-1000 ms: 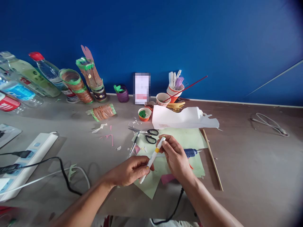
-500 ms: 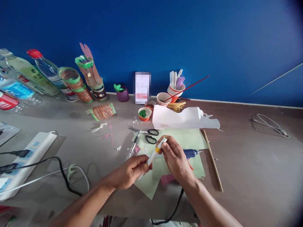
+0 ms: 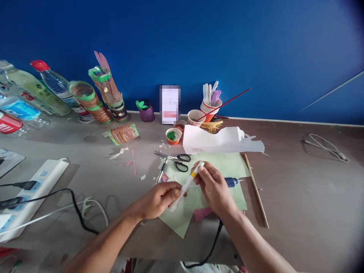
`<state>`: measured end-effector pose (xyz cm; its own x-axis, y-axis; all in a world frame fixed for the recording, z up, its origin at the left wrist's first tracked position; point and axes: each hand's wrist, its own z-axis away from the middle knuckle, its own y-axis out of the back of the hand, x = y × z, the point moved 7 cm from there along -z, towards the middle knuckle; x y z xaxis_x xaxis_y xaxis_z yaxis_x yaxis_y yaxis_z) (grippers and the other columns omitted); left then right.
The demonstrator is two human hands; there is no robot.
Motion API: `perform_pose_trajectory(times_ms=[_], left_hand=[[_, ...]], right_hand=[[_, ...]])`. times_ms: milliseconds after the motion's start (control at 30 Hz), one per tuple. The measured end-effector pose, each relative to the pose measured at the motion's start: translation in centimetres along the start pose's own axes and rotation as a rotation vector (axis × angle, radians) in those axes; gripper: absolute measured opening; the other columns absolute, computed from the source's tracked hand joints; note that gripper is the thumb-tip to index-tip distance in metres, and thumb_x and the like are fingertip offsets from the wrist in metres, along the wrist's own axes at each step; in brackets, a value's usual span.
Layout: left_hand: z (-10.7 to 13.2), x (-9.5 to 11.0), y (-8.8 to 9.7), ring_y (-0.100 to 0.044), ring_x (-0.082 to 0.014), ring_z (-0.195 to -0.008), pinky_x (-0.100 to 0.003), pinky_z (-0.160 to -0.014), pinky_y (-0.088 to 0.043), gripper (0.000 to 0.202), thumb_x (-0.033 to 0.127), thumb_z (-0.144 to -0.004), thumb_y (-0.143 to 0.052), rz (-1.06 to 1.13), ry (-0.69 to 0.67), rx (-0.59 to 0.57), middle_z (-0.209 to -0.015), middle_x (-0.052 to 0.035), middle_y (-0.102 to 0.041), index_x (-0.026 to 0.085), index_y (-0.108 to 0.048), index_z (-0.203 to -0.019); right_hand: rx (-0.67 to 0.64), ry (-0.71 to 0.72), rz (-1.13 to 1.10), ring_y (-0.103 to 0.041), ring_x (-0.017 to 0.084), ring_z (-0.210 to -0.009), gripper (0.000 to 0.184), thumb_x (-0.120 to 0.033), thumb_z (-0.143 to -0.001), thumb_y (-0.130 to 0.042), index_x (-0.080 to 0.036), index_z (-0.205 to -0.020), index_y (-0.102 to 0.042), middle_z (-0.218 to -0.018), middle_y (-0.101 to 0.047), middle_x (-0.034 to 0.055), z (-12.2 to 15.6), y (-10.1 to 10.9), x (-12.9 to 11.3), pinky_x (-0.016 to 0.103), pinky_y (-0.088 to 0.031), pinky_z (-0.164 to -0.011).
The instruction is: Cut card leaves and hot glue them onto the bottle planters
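Observation:
A white marker pen (image 3: 187, 184) with a yellow band is held aslant between both hands above the green paper (image 3: 182, 223). My left hand (image 3: 162, 200) pinches its lower part between thumb and fingers. Around the upper end, just past the yellow band, are the fingers of my right hand (image 3: 212, 185). Black-handled scissors (image 3: 182, 162) lie open behind the hands, with a black and silver pen (image 3: 162, 170) beside them. A blue glue gun (image 3: 231, 182) is partly hidden by my right hand. Under that wrist a pink paper piece (image 3: 202, 214) shows.
Torn white paper (image 3: 213, 140) lies behind, near a small cup of green paint (image 3: 173, 135). A wooden stick (image 3: 256, 191) rests at the right. To the left are a power strip (image 3: 36, 193) with cables, a brown-painted bottle piece (image 3: 123, 134) and several bottles (image 3: 54, 81).
Both hands have shifted slightly right with the marker pen. My right hand now covers more of the glue gun. The objects on the table have stayed put.

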<state>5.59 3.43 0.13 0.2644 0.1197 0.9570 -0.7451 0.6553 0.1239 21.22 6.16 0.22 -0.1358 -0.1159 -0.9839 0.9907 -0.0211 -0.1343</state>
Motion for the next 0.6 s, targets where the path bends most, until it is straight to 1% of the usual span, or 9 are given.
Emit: perform_pose_trajectory(times_ms=[67,133,200,267,333,433,500,533,600], left_hand=[[0.0,-0.1,1.6,-0.049,-0.0128,-0.063,-0.025,-0.06,-0.041,0.041,0.046,-0.097,-0.036,-0.102,-0.06,0.207,-0.073,-0.0014,-0.055,0.016,-0.063,-0.1],[0.4,0.1,3.1,-0.053,-0.0139,-0.068,-0.026,-0.064,-0.043,0.031,0.036,-0.097,-0.04,-0.328,-0.141,0.443,-0.079,-0.0032,-0.059,0.017,-0.065,-0.097],[0.5,0.5,3.2,-0.057,-0.0163,-0.077,-0.029,-0.071,-0.045,0.023,0.025,-0.095,-0.044,-0.561,-0.242,0.55,-0.088,-0.0059,-0.062,0.018,-0.065,-0.097],[0.3,0.6,2.8,-0.057,-0.0195,-0.084,-0.033,-0.077,-0.046,0.02,0.019,-0.093,-0.047,-0.765,-0.288,0.579,-0.091,-0.0075,-0.062,0.019,-0.066,-0.098],[0.0,0.5,2.4,-0.056,-0.0221,-0.09,-0.036,-0.081,-0.045,0.02,0.016,-0.091,-0.05,-0.914,-0.271,0.575,-0.094,-0.0082,-0.062,0.019,-0.067,-0.1],[-0.3,0.2,2.1,-0.054,-0.0233,-0.093,-0.037,-0.082,-0.044,0.021,0.015,-0.089,-0.054,-1.018,-0.218,0.546,-0.098,-0.0074,-0.062,0.022,-0.068,-0.103],[-0.4,0.2,2.0,-0.053,-0.023,-0.093,-0.037,-0.082,-0.044,0.022,0.015,-0.089,-0.054,-1.035,-0.221,0.537,-0.097,-0.0067,-0.062,0.023,-0.068,-0.104],[-0.3,0.2,2.1,-0.053,-0.0228,-0.092,-0.037,-0.081,-0.043,0.022,0.014,-0.089,-0.054,-1.033,-0.229,0.542,-0.097,-0.0066,-0.062,0.023,-0.068,-0.104],[-0.2,0.2,2.5,-0.053,-0.0223,-0.091,-0.036,-0.081,-0.043,0.023,0.013,-0.09,-0.051,-1.016,-0.235,0.573,-0.096,-0.0066,-0.062,0.021,-0.067,-0.104]], right_hand=[[0.093,0.013,0.061,-0.043,0.012,-0.058,0.033,-0.05,-0.089,-0.054,-0.019,-0.094,-0.063,-0.071,-0.054,-0.0011,-0.5,1.4,-0.8,0.024,-0.036,-0.054],[0.167,0.043,0.265,-0.044,0.013,-0.057,0.033,-0.047,-0.088,-0.054,-0.018,-0.099,-0.064,-0.068,-0.053,-0.0017,-1.0,2.6,-1.6,0.025,-0.036,-0.053],[0.212,0.071,0.501,-0.048,0.014,-0.057,0.032,-0.041,-0.086,-0.055,-0.017,-0.105,-0.064,-0.065,-0.055,-0.002,-1.4,3.2,-1.9,0.026,-0.039,-0.056],[0.209,0.109,0.699,-0.052,0.017,-0.059,0.032,-0.038,-0.085,-0.053,-0.017,-0.108,-0.063,-0.065,-0.058,-0.0012,-1.8,3.2,-1.5,0.029,-0.042,-0.061],[0.183,0.183,0.881,-0.057,0.02,-0.066,0.031,-0.036,-0.086,-0.052,-0.017,-0.109,-0.062,-0.069,-0.062,0.002,-2.0,2.7,-1.1,0.034,-0.043,-0.069],[0.235,0.348,1.098,-0.058,0.028,-0.086,0.033,-0.032,-0.088,-0.051,-0.015,-0.115,-0.06,-0.089,-0.064,0.0109,-1.7,2.2,-1.5,0.044,-0.043,-0.079],[0.243,0.456,1.104,-0.056,0.029,-0.093,0.033,-0.026,-0.09,-0.048,-0.016,-0.12,-0.059,-0.099,-0.062,0.0137,-1.1,1.7,-2.4,0.045,-0.043,-0.081],[0.202,0.5,1.068,-0.056,0.028,-0.093,0.032,-0.024,-0.091,-0.047,-0.017,-0.12,-0.059,-0.1,-0.062,0.0133,-0.8,1.2,-2.7,0.043,-0.044,-0.082],[0.03,0.557,0.994,-0.055,0.024,-0.09,0.028,-0.018,-0.093,-0.045,-0.018,-0.114,-0.063,-0.097,-0.062,0.0109,-0.1,-0.5,-3.1,0.039,-0.044,-0.082]])
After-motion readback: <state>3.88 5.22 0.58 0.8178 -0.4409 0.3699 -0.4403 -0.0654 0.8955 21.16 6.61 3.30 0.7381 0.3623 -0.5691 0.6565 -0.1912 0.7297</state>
